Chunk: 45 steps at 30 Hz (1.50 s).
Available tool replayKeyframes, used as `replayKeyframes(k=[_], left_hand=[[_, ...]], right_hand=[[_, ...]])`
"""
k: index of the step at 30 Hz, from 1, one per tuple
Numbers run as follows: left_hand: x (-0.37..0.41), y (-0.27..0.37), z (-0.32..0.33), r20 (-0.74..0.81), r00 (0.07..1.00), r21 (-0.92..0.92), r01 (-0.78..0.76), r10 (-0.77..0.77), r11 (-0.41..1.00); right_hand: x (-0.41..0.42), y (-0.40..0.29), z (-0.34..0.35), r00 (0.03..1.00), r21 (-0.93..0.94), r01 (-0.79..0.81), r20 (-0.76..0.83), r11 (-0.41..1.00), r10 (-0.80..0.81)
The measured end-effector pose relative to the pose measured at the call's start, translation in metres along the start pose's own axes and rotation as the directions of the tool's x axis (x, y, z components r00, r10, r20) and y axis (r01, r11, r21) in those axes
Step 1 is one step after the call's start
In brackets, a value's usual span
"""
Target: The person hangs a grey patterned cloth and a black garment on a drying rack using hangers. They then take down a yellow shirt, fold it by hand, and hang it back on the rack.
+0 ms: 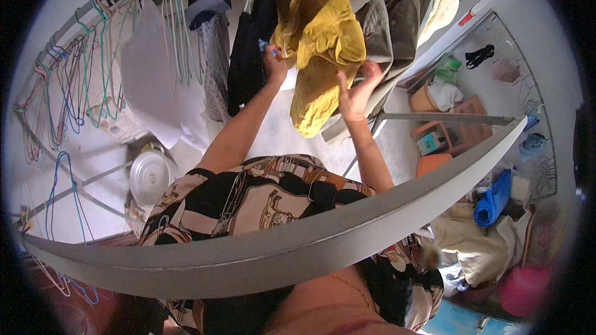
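Observation:
A yellow garment (321, 46), looking like a hooded jacket, hangs from the rail in front of me. My left hand (275, 65) is curled at its left edge, beside black trousers (253, 42). A small blue item (263, 45) shows at those fingers; its kind is unclear. To the right of the yellow cloth, my right hand (356, 90) has thumb and fingers spread, slightly blurred. Whether it touches the cloth I cannot tell. Behind it hang grey-brown garments (396, 23).
A metal bar (279, 256) crosses close below my view. Wire hangers (95, 70), a white cloth (158, 79) and a cap (208, 4) hang at left. A lidded metal pot (151, 174) stands below. At right are an orange bin (426, 97) and a blue roll (492, 200).

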State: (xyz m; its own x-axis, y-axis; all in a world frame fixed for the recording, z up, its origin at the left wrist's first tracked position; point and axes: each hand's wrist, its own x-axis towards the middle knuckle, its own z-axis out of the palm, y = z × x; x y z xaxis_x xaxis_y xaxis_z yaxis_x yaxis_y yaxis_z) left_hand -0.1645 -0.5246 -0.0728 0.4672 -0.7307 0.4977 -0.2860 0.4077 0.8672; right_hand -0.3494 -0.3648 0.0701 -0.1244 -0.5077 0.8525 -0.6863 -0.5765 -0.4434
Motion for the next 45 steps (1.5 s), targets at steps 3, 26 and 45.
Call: replayKeyframes(k=[3,26,45], left_hand=[[-0.040,-0.061,-0.028,0.150,0.972,0.123,0.161,-0.178,0.979],[-0.172,-0.036,-0.019,0.681,0.605,0.321,0.260,-0.413,0.911],[-0.194,0.007,-0.056,0.698,0.490,0.294,0.468,-0.522,0.833]], right_hand=[[-0.045,0.015,0.037,0.847,0.123,-0.491,0.296,0.862,0.441],[-0.077,-0.032,-0.114,0.624,0.124,-0.636,0.663,0.762,0.413],[0.223,-0.059,0.065,0.764,0.129,-0.473,0.552,0.872,0.333]])
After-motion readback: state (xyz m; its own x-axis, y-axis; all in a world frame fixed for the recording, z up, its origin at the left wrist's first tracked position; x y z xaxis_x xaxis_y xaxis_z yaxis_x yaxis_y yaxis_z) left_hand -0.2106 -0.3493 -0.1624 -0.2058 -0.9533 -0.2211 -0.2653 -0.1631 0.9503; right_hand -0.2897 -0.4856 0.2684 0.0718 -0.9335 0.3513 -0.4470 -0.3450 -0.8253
